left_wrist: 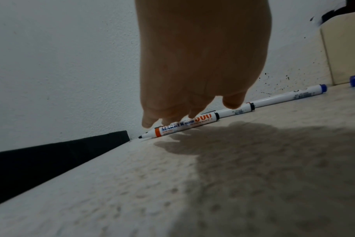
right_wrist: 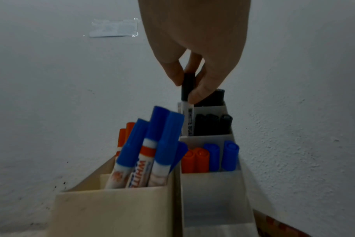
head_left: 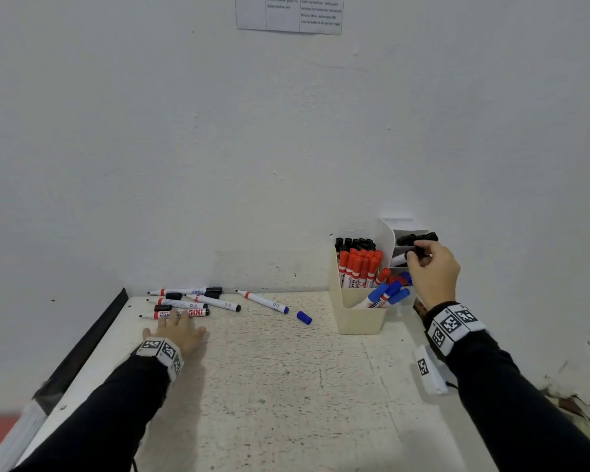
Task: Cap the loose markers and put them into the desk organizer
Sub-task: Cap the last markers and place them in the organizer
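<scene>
Black is the cap on the whiteboard marker (right_wrist: pixel 187 102) that the right hand (head_left: pixel 431 272) pinches between thumb and fingers. The marker points down into a back slot of the cream desk organizer (head_left: pixel 358 320), at the right of the head view, next to other black-capped markers (right_wrist: pixel 213 124). So the step in hand looks like dropping this capped marker into its slot. The fingers just need to let go so it slides down.

At the left of the head view, the left hand (head_left: pixel 179 330) lies flat with straight fingers, its fingertips (left_wrist: pixel 150 123) on or just over an uncapped black marker with "500" on it (left_wrist: pixel 184 125). It does not hold it. More open markers and loose black caps (head_left: pixel 173 296) lie just behind, near the wall. An uncapped blue marker (head_left: pixel 263 301) and its blue cap (head_left: pixel 304 317) lie in the middle of the desk (head_left: pixel 286 386).

Next, the person will likely need to pick up an open marker, find a cap of the same colour, and push it on
</scene>
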Demonstrator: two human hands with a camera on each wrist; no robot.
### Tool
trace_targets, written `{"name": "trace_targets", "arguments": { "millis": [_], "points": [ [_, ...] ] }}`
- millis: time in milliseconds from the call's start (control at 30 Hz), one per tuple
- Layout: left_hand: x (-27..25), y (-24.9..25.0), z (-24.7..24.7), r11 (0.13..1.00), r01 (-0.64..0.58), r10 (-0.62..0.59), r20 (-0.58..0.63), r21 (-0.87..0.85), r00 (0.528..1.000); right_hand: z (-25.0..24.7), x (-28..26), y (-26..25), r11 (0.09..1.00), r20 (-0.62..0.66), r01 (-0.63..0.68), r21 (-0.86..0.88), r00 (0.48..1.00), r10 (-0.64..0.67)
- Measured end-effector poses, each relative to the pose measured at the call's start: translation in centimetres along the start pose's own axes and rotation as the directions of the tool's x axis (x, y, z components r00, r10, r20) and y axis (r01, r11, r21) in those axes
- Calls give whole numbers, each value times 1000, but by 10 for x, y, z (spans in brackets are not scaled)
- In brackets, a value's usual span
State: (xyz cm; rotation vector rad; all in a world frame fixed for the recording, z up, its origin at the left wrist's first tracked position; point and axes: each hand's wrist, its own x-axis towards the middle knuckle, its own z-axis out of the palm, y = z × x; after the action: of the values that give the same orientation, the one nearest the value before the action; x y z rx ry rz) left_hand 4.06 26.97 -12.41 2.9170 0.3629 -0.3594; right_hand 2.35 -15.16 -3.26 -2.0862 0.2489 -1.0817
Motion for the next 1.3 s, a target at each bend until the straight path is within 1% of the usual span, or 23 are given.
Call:
{"name": "trace_targets", "arguments": {
  "millis": [67,167,233,300,400,467,533,600,667,733,800,967,1133,1233,1300],
  "points": [
    [1,0,2,1000,-14,14,-12,2,1000,7,0,2,999,43,-9,-48,999,12],
    [-2,0,3,999,-21,27,-187,36,982,16,-2,4,999,59,-30,-35,998,32],
    [-4,-1,-2,998,-34,46,-233,52,971,22,-2,8,999,50,-29,-34,998,31],
    [-3,-2,-5,997,-49,62,-213,67,975,26,0,12,997,56,-34,-63,998,38],
    [1,-6,-6,995,-85,75,-146,-61,986,31,2,16,994,51,-44,-99,997,49],
    [0,-9,-7,991,-82,64,-170,-105,983,32,2,16,990,45,-26,-136,998,32],
    [-2,-10,-9,996,-67,54,-192,-61,980,33,2,15,986,47,-19,-166,999,27],
    [-5,-10,-11,999,-29,25,-162,-22,986,34,2,13,981,54,-31,-194,998,42],
    [-10,-9,-12,999,11,-17,-143,-47,990,35,2,13,976,58,-34,-216,997,47],
    [-14,-7,-14,995,44,-57,-163,-85,985,35,2,14,974,59,-31,-226,997,45],
    [-16,-7,-14,993,74,-89,-181,-87,979,35,1,14,972,58,-29,-235,997,44],
    [-11,-11,-12,1000,23,-24,-187,-9,982,34,-1,11,970,48,-30,-241,998,42],
    [-14,-14,-13,995,65,-78,-209,-70,975,33,3,13,970,88,0,-243,996,22],
    [-13,-17,-11,994,89,-99,-164,-68,981,32,4,11,971,104,-1,-240,994,27],
    [-15,-18,-10,989,133,-141,-120,-69,983,32,4,10,975,99,-12,-223,994,35]
  ]
}}
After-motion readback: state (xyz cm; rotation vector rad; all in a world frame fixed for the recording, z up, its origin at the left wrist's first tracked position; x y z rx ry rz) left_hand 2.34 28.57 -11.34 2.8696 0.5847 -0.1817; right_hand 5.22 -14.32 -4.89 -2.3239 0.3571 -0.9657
